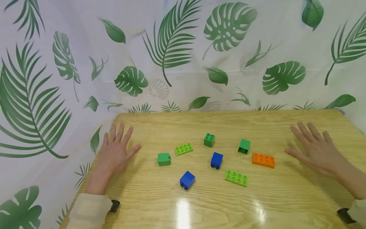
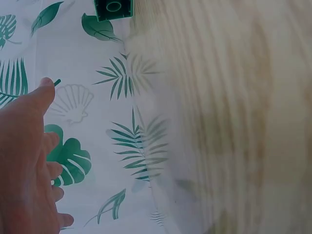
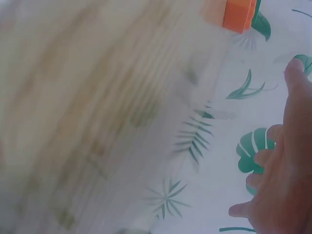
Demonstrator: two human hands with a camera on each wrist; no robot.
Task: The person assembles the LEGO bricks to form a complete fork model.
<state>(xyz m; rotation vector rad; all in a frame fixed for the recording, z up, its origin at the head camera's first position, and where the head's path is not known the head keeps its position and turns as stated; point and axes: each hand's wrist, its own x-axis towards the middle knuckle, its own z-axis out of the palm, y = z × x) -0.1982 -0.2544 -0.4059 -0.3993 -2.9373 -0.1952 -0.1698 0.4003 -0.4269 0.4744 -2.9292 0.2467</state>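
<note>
My left hand [image 1: 116, 152] is spread palm down over the left side of the table, holding nothing. Nearest to it lies a green brick [image 1: 164, 159], tipped on its side. On the right, my right hand [image 1: 318, 152] is also spread with nothing in it, beside an orange brick [image 1: 263, 160]. Between the hands are two blue bricks [image 1: 216, 160], tipped over, and two flat lime-green bricks [image 1: 236, 178]. An upright green brick [image 1: 209, 140] and another green brick [image 1: 244, 146], lying over with its hollow underside showing, sit farther back. In the right wrist view the orange brick [image 3: 239, 14] shows at the top.
The wood-grain table [image 1: 154, 203] has light glare near its front. Behind it and along the left hangs a white cloth [image 1: 177, 95] printed with green leaves. Black bands [image 1: 115, 206] circle both wrists below pale sleeves.
</note>
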